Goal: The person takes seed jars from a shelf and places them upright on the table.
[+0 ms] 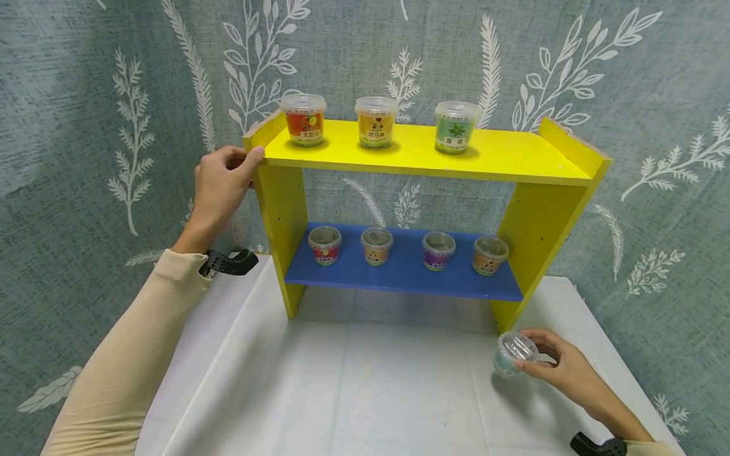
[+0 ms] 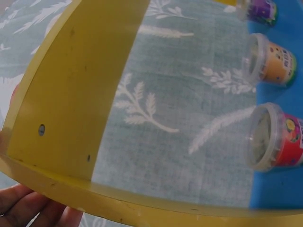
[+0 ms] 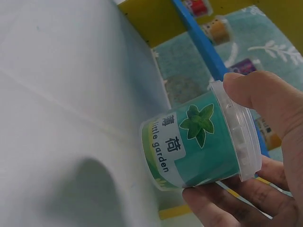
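My right hand (image 1: 561, 367) grips a clear-lidded plastic cup (image 1: 507, 361) by its sides, thumb on one side and fingers on the other. In the right wrist view this cup (image 3: 199, 142) shows a teal label with a green leaf and "little garden". It hangs just above the white tablecloth, by the right foot of a yellow shelf unit (image 1: 422, 149). At the unit's upper left corner, my left hand (image 1: 222, 180) holds the edge, thumb on the front and fingers behind the side panel. The left wrist view shows those fingers (image 2: 38, 208) at the yellow panel.
Three lidded cups, red (image 1: 305, 120), yellow (image 1: 376, 122) and green (image 1: 456, 126), stand on the top board. Several smaller-looking cups stand along the blue lower shelf (image 1: 399, 278). A patterned green curtain (image 1: 142, 95) hangs behind the white table (image 1: 365, 380).
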Demonstrator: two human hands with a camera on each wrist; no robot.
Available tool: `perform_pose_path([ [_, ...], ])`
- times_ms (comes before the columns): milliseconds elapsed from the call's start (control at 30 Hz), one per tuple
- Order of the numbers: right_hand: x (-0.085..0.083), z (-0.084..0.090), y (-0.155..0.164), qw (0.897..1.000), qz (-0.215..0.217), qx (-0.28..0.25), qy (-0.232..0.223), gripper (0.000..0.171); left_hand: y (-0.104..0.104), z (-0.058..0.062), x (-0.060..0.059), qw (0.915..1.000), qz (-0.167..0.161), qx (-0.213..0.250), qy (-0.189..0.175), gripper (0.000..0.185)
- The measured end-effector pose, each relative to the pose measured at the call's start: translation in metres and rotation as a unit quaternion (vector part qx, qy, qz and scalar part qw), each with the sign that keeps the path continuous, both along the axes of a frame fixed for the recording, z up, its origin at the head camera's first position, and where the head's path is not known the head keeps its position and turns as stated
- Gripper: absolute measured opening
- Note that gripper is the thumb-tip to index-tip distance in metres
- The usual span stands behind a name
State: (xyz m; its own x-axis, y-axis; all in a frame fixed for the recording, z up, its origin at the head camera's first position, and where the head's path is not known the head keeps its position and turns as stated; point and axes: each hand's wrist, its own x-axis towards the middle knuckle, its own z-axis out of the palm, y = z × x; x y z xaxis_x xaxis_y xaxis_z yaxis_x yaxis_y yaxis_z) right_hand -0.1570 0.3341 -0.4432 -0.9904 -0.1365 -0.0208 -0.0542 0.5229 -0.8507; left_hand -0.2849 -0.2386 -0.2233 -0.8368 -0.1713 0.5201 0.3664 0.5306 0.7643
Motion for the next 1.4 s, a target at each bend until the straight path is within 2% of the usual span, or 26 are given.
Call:
perform_pose_path([
  [467,-0.002,-0.015,-0.004,0.999,-0.002,-0.016,-0.030,0.065,0.001,-0.001,0.001,0.9999,0.006,-0.008,0.001,0.062],
  [1033,-0.006,-0.022,-0.008,1.000,0.004,-0.010,-0.027,0.066,0.001,0.000,0.001,1.0000,0.007,-0.007,0.001,0.063],
  [1400,-0.008,-0.027,-0.008,1.000,0.012,-0.002,-0.026,0.064,0.001,-0.001,0.000,0.9999,-0.005,0.009,0.006,0.060],
])
